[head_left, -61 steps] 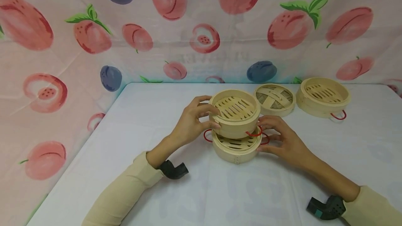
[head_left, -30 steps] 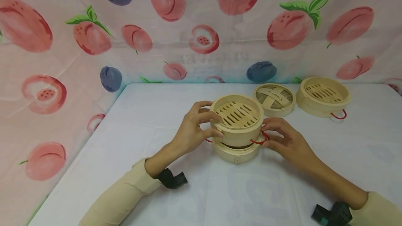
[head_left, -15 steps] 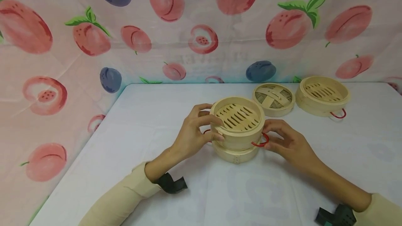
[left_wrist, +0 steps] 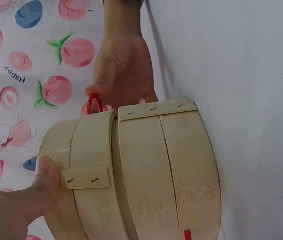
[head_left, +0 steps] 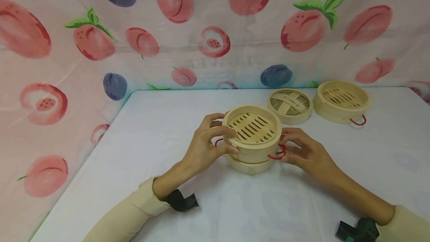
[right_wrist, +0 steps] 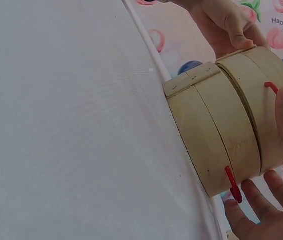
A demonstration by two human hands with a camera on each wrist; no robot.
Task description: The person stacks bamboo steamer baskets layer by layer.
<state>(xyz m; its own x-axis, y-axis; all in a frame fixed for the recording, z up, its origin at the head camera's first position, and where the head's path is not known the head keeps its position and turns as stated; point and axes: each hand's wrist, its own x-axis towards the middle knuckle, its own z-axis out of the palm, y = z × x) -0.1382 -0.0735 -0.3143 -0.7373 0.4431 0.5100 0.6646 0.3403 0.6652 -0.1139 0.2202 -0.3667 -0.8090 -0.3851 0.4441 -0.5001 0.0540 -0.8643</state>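
A bamboo steamer tier with a slotted base (head_left: 253,128) sits on a lower bamboo tier (head_left: 250,167), nearly level. My left hand (head_left: 203,143) grips the upper tier's left side, thumb in front and fingers over the rim. My right hand (head_left: 307,152) is at the right side, thumb and fingers around the upper tier's wall near its red handle (head_left: 277,156). In the left wrist view a narrow dark gap runs between the upper tier (left_wrist: 94,170) and lower tier (left_wrist: 151,160); the right wrist view shows the lower tier's red handle (right_wrist: 233,185) by my fingers.
Behind the stacked tiers, to the right, lies a round woven bamboo lid (head_left: 290,105). Beside it stands another slotted steamer tier (head_left: 342,102) with a red handle. Both rest near the back edge of the white table (head_left: 168,122), before a fruit-print cloth.
The upper tier has come down and levelled over the lower one, covering its slotted inside. Both hands have lowered with it, and my right hand has shifted from the lower tier's side to the upper tier's.
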